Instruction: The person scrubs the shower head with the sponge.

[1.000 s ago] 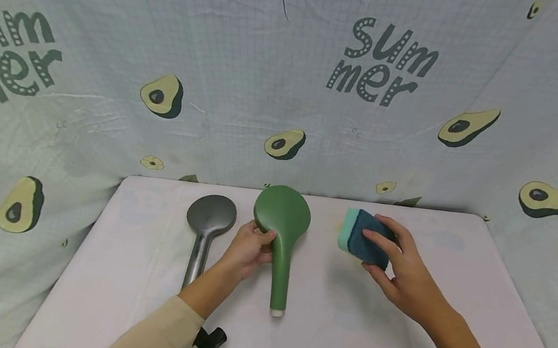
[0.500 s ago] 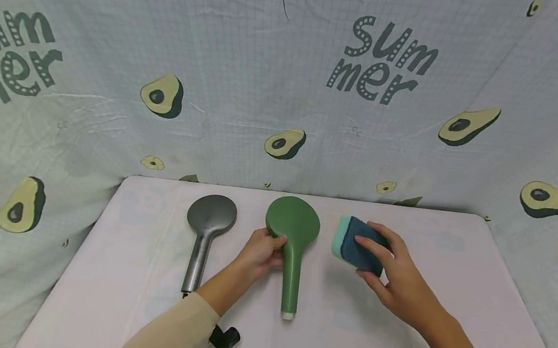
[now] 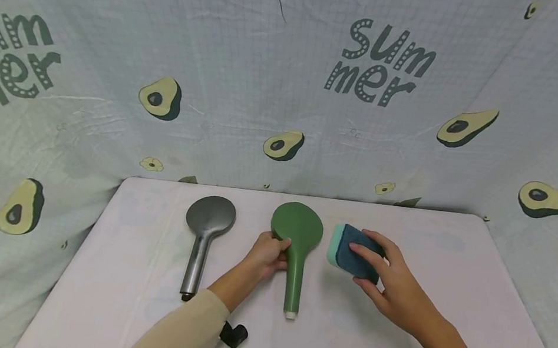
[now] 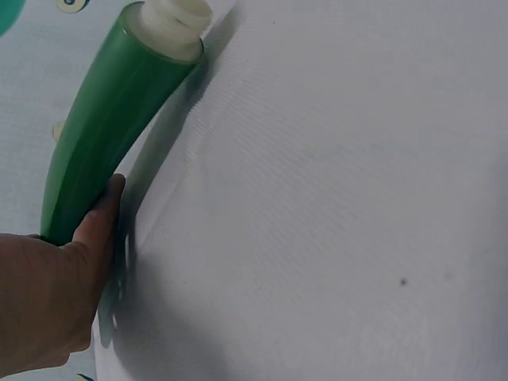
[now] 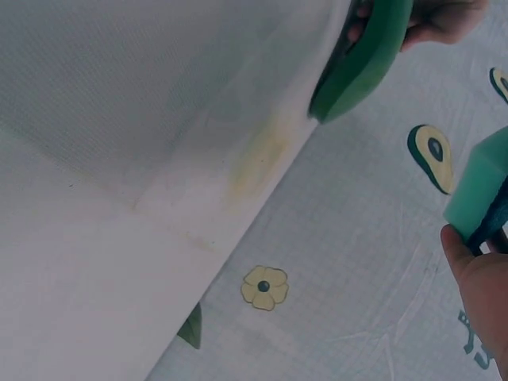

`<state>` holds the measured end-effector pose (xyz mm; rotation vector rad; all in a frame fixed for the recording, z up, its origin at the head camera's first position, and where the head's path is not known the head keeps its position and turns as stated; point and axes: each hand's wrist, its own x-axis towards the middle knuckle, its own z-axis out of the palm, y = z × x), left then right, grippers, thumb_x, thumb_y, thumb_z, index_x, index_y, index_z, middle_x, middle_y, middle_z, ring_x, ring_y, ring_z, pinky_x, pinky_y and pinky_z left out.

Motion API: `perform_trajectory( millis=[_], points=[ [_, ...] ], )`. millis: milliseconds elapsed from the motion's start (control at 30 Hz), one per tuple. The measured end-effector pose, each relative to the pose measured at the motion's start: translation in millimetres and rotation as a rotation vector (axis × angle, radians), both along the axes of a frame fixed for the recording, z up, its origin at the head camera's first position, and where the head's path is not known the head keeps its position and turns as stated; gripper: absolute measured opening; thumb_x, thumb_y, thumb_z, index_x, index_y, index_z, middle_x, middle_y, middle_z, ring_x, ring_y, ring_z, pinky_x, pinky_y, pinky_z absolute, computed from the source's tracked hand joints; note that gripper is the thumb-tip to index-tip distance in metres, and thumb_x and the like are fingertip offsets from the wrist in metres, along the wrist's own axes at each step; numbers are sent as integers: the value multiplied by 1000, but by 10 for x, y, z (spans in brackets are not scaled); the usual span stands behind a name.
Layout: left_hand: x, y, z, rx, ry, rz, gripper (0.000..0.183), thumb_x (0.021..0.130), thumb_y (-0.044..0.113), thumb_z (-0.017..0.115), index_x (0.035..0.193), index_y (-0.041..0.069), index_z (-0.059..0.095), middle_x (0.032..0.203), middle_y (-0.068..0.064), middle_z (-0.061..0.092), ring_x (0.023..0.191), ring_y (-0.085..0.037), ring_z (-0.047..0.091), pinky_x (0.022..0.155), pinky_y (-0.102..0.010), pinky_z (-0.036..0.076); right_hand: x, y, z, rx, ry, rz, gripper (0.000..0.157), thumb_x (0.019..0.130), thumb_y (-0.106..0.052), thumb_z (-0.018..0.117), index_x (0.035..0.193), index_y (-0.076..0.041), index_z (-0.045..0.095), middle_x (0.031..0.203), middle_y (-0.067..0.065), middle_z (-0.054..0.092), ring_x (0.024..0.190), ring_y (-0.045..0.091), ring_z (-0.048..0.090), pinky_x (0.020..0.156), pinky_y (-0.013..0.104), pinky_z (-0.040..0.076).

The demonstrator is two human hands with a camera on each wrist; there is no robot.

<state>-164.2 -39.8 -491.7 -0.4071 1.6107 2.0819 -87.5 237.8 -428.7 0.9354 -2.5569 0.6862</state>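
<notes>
My left hand (image 3: pixel 268 253) grips a green shower head (image 3: pixel 297 224) at its neck, thumb on top and fingers underneath. In the left wrist view the white threaded end (image 4: pixel 178 24) of its handle points up and away from the hand. My right hand (image 3: pixel 397 286) holds a sponge (image 3: pixel 360 253) between thumb and fingers, just right of the green head and apart from it. The sponge has a dark blue scouring side and a mint foam side, with the foam (image 5: pixel 480 178) facing left. A grey shower head (image 3: pixel 211 215) lies on the table, left of my left hand.
The white-covered table (image 3: pixel 136 273) ends at a back edge against a cloth (image 3: pixel 229 72) printed with avocados. Black wrist camera mounts hang by both forearms, one black mount (image 3: pixel 233 335) near the left sleeve. A faint yellow stain (image 5: pixel 258 159) marks the table cover.
My left hand has carried the green shower head to the right and slightly toward me. The sponge in my right hand has come left and down, closer to it.
</notes>
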Motion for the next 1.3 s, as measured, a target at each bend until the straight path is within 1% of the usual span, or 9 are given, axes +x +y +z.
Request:
perform_trajectory(
  millis=[133,267,367,500,667,867,967,1133,1300],
  points=[
    [-15,13,-18,-36,24,-6,49,109,6,46,151,-14,29,137,-35,57,118,-38,67,94,-46,60,8,-2,22,20,6,-8,71,88,-16,83,151,-21,51,160,16,37,139,34,44,105,6,34],
    [-16,-14,26,-201,91,-37,43,108,11,52,141,-14,41,115,-26,66,87,-20,73,73,-29,63,2,3,33,24,-4,-9,78,84,-11,85,152,-21,50,161,15,37,139,33,45,108,5,30],
    [-18,-58,45,-362,152,-81,43,107,15,57,135,-14,43,93,-20,68,63,-13,68,58,-28,62,4,11,31,28,-20,-7,78,84,-11,85,153,-20,49,161,15,37,139,32,45,109,4,28],
    [-24,-108,13,-452,185,-118,54,106,20,60,141,-12,34,82,-21,69,50,-15,66,51,-32,61,14,24,31,43,-59,-16,79,85,-13,85,154,-21,47,162,13,36,141,29,44,111,4,26],
    [-27,-143,5,-457,191,-116,58,104,20,62,141,-11,30,83,-19,70,50,-16,67,50,-32,61,12,22,52,44,-87,-16,78,86,-14,84,154,-21,47,162,12,35,142,28,43,110,5,30],
    [8,-283,126,-435,205,-127,52,104,23,63,136,-7,36,96,-21,69,56,-18,69,55,-35,62,-2,-4,80,49,-90,-13,77,87,-16,84,154,-22,46,163,11,35,142,27,42,109,8,36],
    [49,-461,181,-449,250,-134,45,104,22,63,134,-6,43,106,-22,67,67,-25,73,61,-37,63,-22,-24,92,55,-85,-7,76,88,-17,83,154,-23,46,163,10,35,142,26,44,109,9,37],
    [96,-859,306,-491,326,-134,37,103,17,63,130,-6,53,110,-20,63,87,-36,75,73,-39,64,-46,-29,100,38,-75,0,76,87,-14,84,153,-21,48,161,11,37,140,29,46,111,6,32],
    [127,-1266,467,-555,384,-120,31,104,16,61,126,-7,58,110,-21,64,95,-35,73,78,-36,63,-22,-27,101,52,-84,-19,75,88,-15,83,153,-22,47,161,11,37,139,29,47,106,15,45]
  ],
)
